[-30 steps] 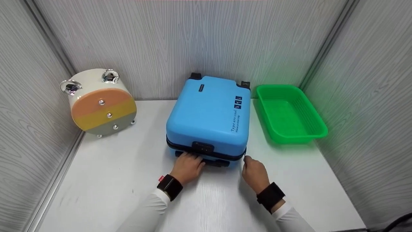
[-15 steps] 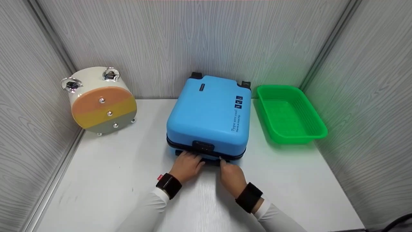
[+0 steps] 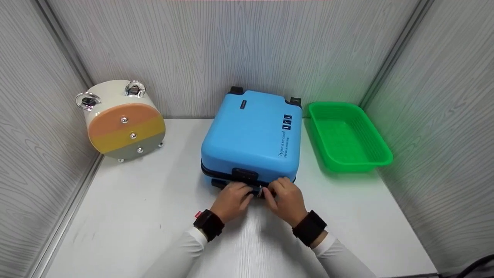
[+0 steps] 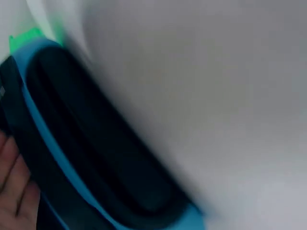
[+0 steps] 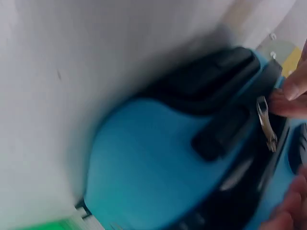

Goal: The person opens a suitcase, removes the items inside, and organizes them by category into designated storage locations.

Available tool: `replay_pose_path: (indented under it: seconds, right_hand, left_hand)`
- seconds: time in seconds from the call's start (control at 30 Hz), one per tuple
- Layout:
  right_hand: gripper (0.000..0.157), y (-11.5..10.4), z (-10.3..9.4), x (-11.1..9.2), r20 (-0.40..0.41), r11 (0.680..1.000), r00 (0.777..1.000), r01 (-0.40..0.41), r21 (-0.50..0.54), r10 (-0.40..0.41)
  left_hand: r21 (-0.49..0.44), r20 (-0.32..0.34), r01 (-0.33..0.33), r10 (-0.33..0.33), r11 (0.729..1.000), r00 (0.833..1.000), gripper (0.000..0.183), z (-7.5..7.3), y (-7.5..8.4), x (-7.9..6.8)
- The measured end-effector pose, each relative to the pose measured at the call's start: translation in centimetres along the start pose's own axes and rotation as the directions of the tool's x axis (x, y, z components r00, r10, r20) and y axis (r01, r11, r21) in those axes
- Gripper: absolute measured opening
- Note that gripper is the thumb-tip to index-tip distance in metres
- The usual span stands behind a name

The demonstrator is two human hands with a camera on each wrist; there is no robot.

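Observation:
A blue hard-shell suitcase (image 3: 251, 133) lies flat on the table, a black zipper running round its side. My left hand (image 3: 232, 202) is at the black carry handle (image 3: 219, 183) on the near side, fingertips at the seam, fingers loosely bent. Just right of it, my right hand (image 3: 288, 202) touches the zipper edge near the front right corner, thumb lower than the fingers. Between both hands a metal zipper pull (image 5: 265, 123) hangs free in the right wrist view, close to the left fingertips. Left-hand fingers (image 4: 17, 182) show beside the handle in the left wrist view.
At the left stands a drum-shaped, striped drawer box (image 3: 127, 131) with silver knobs and ring ears. A green plastic basket (image 3: 326, 160) sits right of the suitcase. Wood-grain panels (image 3: 193, 50) enclose the white table (image 3: 162, 239) at the back and sides.
My right hand slid left along the zipper from the front right corner with the pull, then let it go and spread onto the edge. My left hand shifted slightly right toward the pull.

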State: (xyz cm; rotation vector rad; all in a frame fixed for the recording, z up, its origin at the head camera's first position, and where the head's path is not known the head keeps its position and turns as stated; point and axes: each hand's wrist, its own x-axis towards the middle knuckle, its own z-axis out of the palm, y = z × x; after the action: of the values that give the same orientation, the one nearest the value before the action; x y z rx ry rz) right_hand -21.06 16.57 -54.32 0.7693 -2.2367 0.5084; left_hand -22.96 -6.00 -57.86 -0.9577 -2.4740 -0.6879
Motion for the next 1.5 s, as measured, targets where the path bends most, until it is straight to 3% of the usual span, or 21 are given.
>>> replay_pose_path:
  seconds: [0.1, 0.17, 0.3, 0.37, 0.5, 0.6, 0.7, 0.87, 1.17, 1.5]
  right_hand:
    - [0.026, 0.5, -0.9, 1.9, -0.059, 0.998, 0.997, 0.045, -0.051, -0.048]
    - [0.039, 0.9, -1.3, 3.2, -0.047, 0.994, 0.997, 0.06, -0.094, -0.064]
    - [0.073, 1.8, -1.9, 5.7, 0.094, 0.985, 0.995, 0.04, -0.167, -0.025]
    - [0.087, 2.3, -1.9, 6.7, 0.203, 0.983, 0.979, 0.024, -0.183, 0.014]
    - [0.102, 3.0, -1.9, 8.1, 0.386, 0.982, 0.919, -0.004, -0.187, 0.077]
    - [0.104, 3.4, -1.9, 8.4, 0.458, 0.982, 0.884, -0.006, -0.19, 0.094]
    - [0.104, 3.7, -1.9, 8.4, 0.477, 0.982, 0.874, 0.002, -0.189, 0.09]
    - [0.104, 3.7, -1.9, 8.4, 0.474, 0.986, 0.877, -0.003, -0.166, 0.082]
    - [0.104, 3.7, -2.2, 8.5, 0.485, 0.983, 0.87, 0.002, -0.182, 0.088]
    - [0.102, 3.8, -2.3, 8.5, 0.444, 0.983, 0.895, 0.034, -0.183, 0.052]
  left_hand:
    - [0.056, -0.072, -0.035, 0.039, 0.998, 0.997, 0.015, 0.6, 1.0, 0.5]
    - [0.089, -0.098, -0.013, 0.022, 0.996, 0.995, 0.018, 1.1, 1.5, 0.9]
    - [0.168, -0.103, 0.08, -0.064, 0.982, 0.993, 0.033, 1.9, 2.5, 1.8]
    - [0.202, -0.094, 0.111, -0.094, 0.973, 0.991, 0.036, 2.2, 2.9, 2.1]
    - [0.205, -0.085, 0.13, -0.115, 0.97, 0.99, 0.027, 2.5, 3.5, 2.3]
    - [0.194, -0.079, 0.126, -0.113, 0.973, 0.991, 0.018, 2.5, 3.7, 2.1]
    - [0.202, -0.079, 0.111, -0.097, 0.973, 0.992, 0.017, 2.2, 3.5, 1.7]
    - [0.203, -0.075, 0.11, -0.096, 0.973, 0.993, 0.02, 1.3, 2.6, 0.8]
    - [0.192, -0.116, 0.148, -0.127, 0.97, 0.985, 0.021, -0.9, -0.6, -0.9]
    - [0.233, -0.201, 0.195, -0.149, 0.953, 0.968, 0.026, -3.8, -4.8, -2.6]
